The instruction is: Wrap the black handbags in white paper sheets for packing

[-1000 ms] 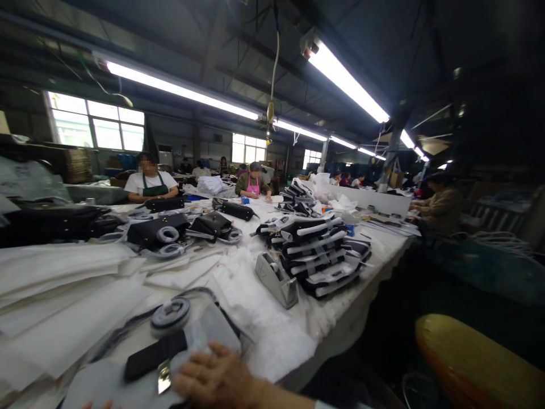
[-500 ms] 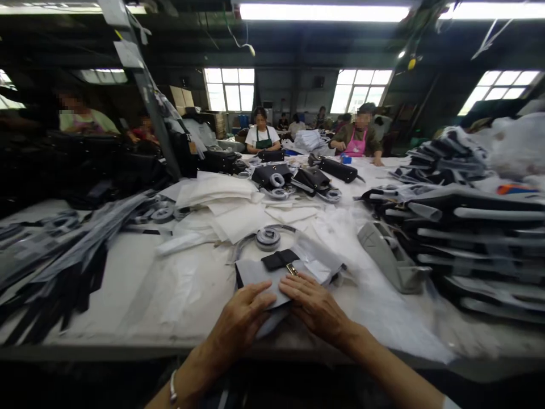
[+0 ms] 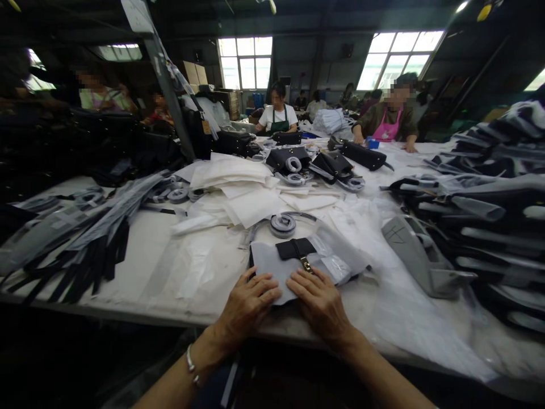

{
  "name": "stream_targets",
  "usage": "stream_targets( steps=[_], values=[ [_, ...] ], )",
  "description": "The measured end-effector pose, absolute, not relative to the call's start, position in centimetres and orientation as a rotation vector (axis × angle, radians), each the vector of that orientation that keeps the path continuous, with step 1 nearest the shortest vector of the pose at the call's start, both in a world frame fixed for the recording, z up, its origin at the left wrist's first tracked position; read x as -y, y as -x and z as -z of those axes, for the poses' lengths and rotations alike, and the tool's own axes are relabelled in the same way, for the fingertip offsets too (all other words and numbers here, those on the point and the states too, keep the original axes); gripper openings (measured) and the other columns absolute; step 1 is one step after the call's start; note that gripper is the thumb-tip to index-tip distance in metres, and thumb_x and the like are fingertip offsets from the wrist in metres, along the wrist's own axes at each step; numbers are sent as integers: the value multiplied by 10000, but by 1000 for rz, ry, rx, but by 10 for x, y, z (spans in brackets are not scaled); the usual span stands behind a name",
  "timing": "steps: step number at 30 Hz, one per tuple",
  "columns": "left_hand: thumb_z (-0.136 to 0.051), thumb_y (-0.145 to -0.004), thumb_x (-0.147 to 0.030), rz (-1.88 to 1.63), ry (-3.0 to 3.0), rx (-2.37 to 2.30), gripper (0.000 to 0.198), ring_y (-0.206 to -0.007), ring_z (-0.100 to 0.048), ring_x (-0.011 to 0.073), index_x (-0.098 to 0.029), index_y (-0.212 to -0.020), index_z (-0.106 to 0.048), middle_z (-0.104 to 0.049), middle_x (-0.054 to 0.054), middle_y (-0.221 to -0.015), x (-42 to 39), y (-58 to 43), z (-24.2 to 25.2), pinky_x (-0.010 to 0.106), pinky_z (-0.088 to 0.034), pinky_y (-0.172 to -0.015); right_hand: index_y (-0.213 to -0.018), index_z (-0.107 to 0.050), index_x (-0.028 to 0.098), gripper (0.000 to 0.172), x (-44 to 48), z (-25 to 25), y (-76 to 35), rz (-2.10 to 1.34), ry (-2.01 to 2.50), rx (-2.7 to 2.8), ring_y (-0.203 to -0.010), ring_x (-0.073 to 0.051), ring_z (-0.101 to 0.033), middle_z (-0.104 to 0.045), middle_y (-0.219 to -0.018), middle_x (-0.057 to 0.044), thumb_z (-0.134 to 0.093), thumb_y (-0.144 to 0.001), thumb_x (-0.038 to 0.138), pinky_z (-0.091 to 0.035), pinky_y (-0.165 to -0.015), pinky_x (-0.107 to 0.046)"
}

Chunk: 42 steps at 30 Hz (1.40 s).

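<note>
A small bag wrapped in grey paper (image 3: 276, 267) lies at the near edge of the white table (image 3: 145, 250); its black flap with a gold clasp (image 3: 305, 262) shows on top. My left hand (image 3: 248, 304) lies flat on the near left part of the wrapping, fingers spread. My right hand (image 3: 317, 299) rests flat on the near right part, fingertips just below the clasp. A coiled strap in grey wrap (image 3: 283, 224) sits just beyond the bag.
A grey tape dispenser (image 3: 419, 258) stands to the right, with a tall stack of wrapped black bags (image 3: 494, 216) behind it. White paper sheets (image 3: 238, 182) and black straps (image 3: 89, 255) lie to the left. Other people work at the table's far end.
The view has swung from the right side of the room to straight down the table. Both my hands now press on the wrapped bag, which sits nearer the middle of the view.
</note>
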<state>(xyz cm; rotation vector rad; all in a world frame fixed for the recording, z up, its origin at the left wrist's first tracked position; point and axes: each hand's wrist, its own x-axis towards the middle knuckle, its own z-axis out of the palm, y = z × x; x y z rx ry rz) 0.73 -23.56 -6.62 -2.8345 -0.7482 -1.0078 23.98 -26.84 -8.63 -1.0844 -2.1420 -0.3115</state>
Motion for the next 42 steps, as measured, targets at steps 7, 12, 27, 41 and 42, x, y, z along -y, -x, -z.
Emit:
stream_targets(
  steps=[7,12,27,41,42],
  values=[
    [-419,-993,-120,1000,2650,736,300,-1242,-578,230,-206,-1182,-636,-705,67,-1192,245,-4,77,462,-423,-1092,-1235,-660,217,289,268,103,-231,379,1125,2091,-1208,-243,-609,-713,-1232,-58,-485,-1008,182,-338,-1110,-463],
    [-514,-987,-219,896,2704,920,229,-1149,-635,240,-229,-1164,-659,-715,56,-1170,253,-2,65,408,-537,-943,-1296,-629,234,329,271,103,-231,378,1175,2119,-1234,-256,-585,-697,-1259,-69,-498,-998,194,-318,-1117,-485],
    [-399,-942,-10,1057,2845,719,306,-1011,-678,171,-160,-1080,-627,-707,95,-1048,230,8,53,297,-574,-907,-1530,-375,257,677,276,92,-223,313,1366,2256,-1383,-349,-413,-423,-1551,-112,-557,-884,168,-248,-1104,-534],
    [-428,-993,-130,833,2645,882,207,-924,-610,235,-160,-1036,-628,-636,71,-901,264,-20,62,415,-534,-891,-1376,-568,303,515,277,104,-225,312,1274,2194,-1398,-283,-411,-585,-1424,-24,-414,-938,80,-157,-1163,-524],
    [-385,-1007,-135,851,2629,835,246,-942,-606,235,-147,-1036,-629,-635,79,-907,265,-21,67,402,-533,-899,-1380,-563,303,512,278,104,-225,307,1263,2205,-1401,-278,-409,-579,-1431,-21,-410,-944,83,-143,-1169,-526]
  ],
)
